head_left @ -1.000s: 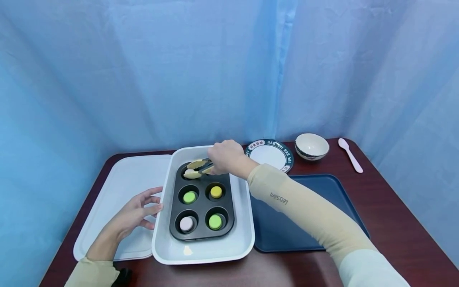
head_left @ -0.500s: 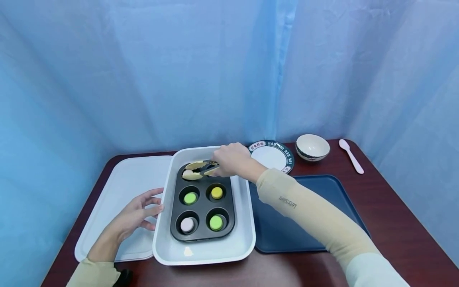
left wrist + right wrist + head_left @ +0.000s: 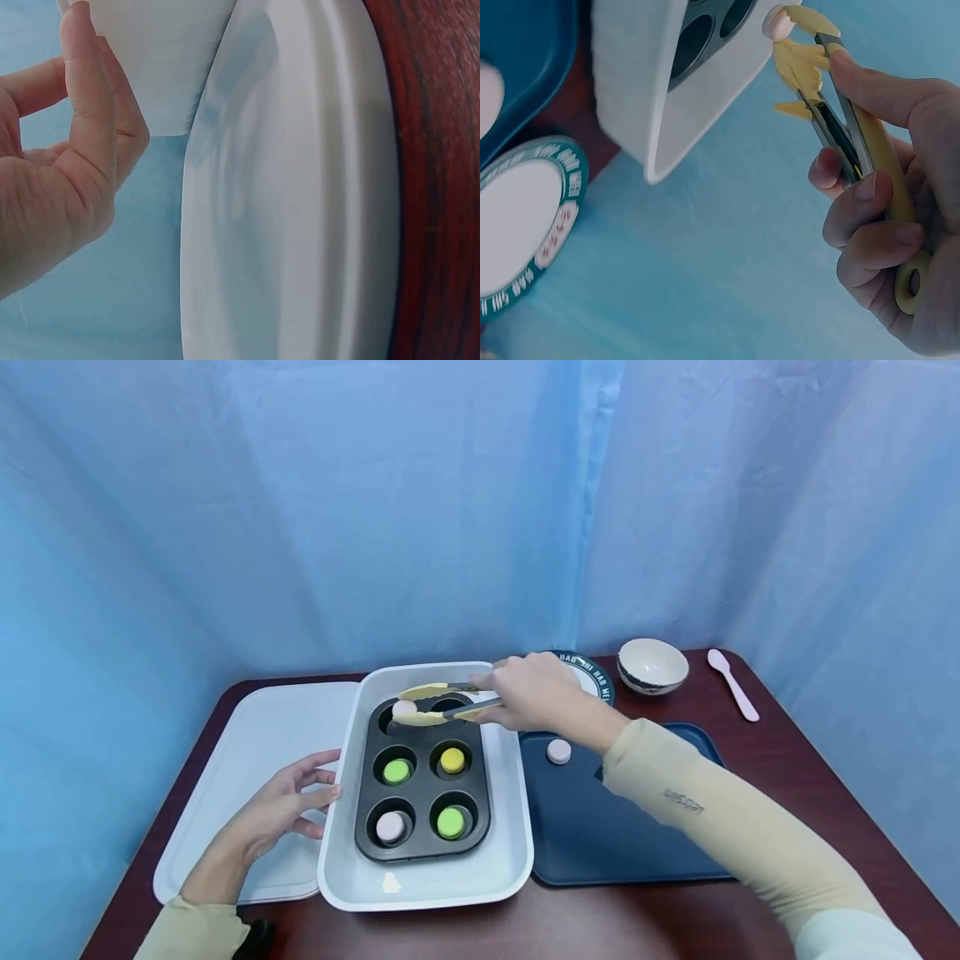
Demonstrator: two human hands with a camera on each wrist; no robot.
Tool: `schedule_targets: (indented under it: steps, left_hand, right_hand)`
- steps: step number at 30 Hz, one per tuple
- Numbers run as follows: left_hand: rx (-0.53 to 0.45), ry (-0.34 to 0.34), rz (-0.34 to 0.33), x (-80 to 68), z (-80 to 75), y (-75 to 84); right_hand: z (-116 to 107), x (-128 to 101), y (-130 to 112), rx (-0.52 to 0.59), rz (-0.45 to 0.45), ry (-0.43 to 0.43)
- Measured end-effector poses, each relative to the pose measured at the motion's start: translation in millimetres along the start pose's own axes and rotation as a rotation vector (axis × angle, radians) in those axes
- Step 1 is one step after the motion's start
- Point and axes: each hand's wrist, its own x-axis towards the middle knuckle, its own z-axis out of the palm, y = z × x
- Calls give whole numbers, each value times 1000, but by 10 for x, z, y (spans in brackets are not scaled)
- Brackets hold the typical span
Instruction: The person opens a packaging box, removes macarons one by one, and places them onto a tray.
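My right hand (image 3: 536, 693) grips yellow-and-grey tongs (image 3: 855, 127), whose tips pinch a pale pink macaron (image 3: 405, 708) over the back left cup of a dark muffin tin (image 3: 422, 810). The tin lies in a deep white tub (image 3: 431, 885). Its other cups hold a yellow macaron (image 3: 452, 761), a green macaron (image 3: 397, 772) at middle left, a second green macaron (image 3: 451, 823) at front right and a pale macaron (image 3: 390, 827) at front left. My left hand (image 3: 281, 806) has its fingertips at the tub's left rim, fingers loosely bent.
Right of the tub lies a navy tray (image 3: 615, 827) bearing one pale macaron (image 3: 558, 752). Behind it stand a green-rimmed plate (image 3: 600, 681), partly hidden by my right hand, a bowl (image 3: 652, 667) and a pink spoon (image 3: 733, 685). A white tray (image 3: 255, 760) lies at left.
My right hand and the tongs have lifted and shifted right, bringing the pale pink macaron up from the cup. The forearm's shift uncovers the macaron on the navy tray. My left hand stays put.
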Motion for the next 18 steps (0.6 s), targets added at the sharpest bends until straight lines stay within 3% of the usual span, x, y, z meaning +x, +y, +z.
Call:
schedule_targets:
  steps: [8, 18]
  left_hand:
    - [2, -9, 12, 10, -45, -10]
    - [-6, -10, 6, 24, -36, -13]
  right_hand:
    - [-126, -489, 258, -17, -5, 152]
    - [-167, -1036, 575, -33, 2, 197]
